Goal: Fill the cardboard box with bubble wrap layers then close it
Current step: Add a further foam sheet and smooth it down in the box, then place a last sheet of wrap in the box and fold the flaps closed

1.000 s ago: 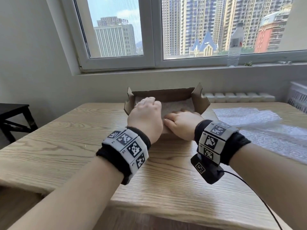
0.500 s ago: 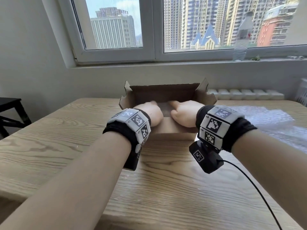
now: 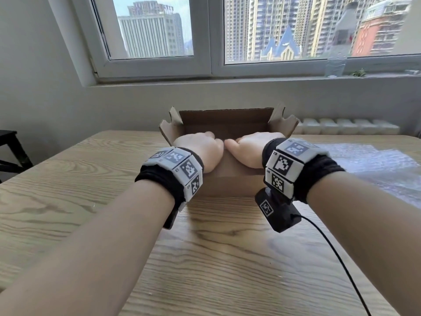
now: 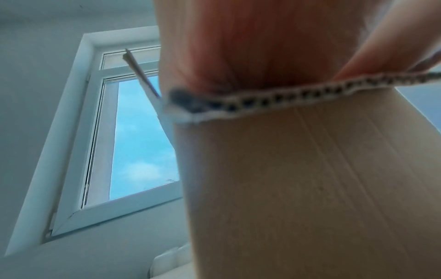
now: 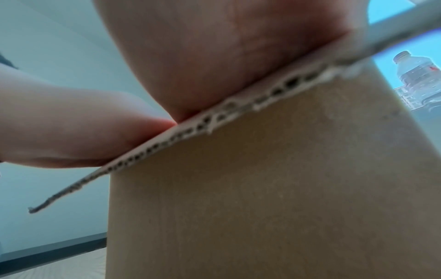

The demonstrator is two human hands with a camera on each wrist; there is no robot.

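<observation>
The brown cardboard box [image 3: 227,124] stands on the wooden table [image 3: 68,179] with its side flaps up. The near flap [image 3: 230,179] is raised. My left hand [image 3: 200,149] and right hand [image 3: 252,149] sit side by side on its top edge, fingers curled over it into the box. In the left wrist view the palm [image 4: 238,47] bears on the corrugated edge of the flap [image 4: 310,188]. In the right wrist view the right hand [image 5: 214,47] and its thumb [image 5: 71,128] hold the same flap [image 5: 262,188]. The raised flap and my hands hide the inside of the box.
Loose bubble wrap sheets [image 3: 376,165] lie on the table to the right of the box. A water bottle [image 3: 339,42] stands on the window sill. A black stool [image 3: 11,151] is at the far left, and a white radiator [image 3: 348,128] lies behind the table.
My hands left the bubble wrap they were pressing inside the box and took the near flap, which now stands raised. The hands have drawn closer together.
</observation>
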